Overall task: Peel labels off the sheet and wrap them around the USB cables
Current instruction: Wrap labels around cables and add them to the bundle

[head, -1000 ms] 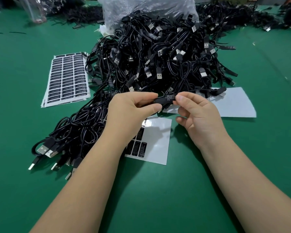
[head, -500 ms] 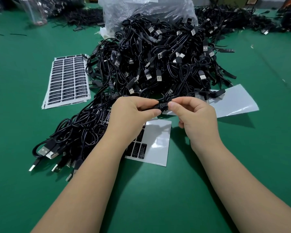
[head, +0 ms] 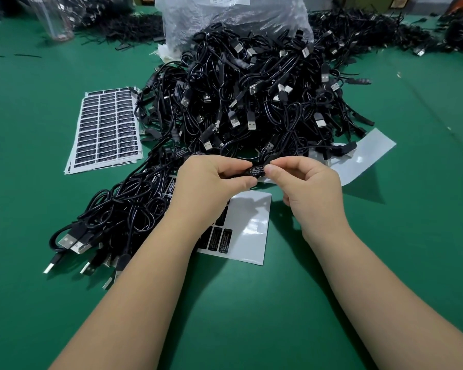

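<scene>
full label stack (head: 106, 129): far left on the green table (head: 24, 209), several sheets, rows of black labels all in place, untouched.
labelled-looking cables (head: 123, 206): bundle left of the forearms, USB plugs pointing toward the near-left; a few show white-print labels near the top of the bundle.
working sheet (head: 247, 222): flat under and between the wrists, mostly bare glossy backing; a few black labels left at its lower left, partly hidden by the left arm.
left hand (head: 211, 180): fingers curled, thumb and forefinger pinch the left end of the cable's black controller piece.
label in hand (head: 257, 170): black with white print ("LED CONTROLLER" readable), sits on the controller piece between the two hands, just above the working sheet.
right hand (head: 309, 188): fingers curled, thumb and fingertips pinch the label's right end against the piece.
unlabelled cable pile (head: 265, 97): big heap behind the hands, spilling from a clear plastic bag (head: 233, 22).
spent backing sheet (head: 364, 156): right of the hands, bare, partly under the pile.
step: wrapping stage, likely mid-way; label is off the sheet and on the cable, far side not visible so closure can't be told.
next move needs: roll the loose edge round and press the seam flat, keep it square, then drop the cable on the left bundle.
</scene>
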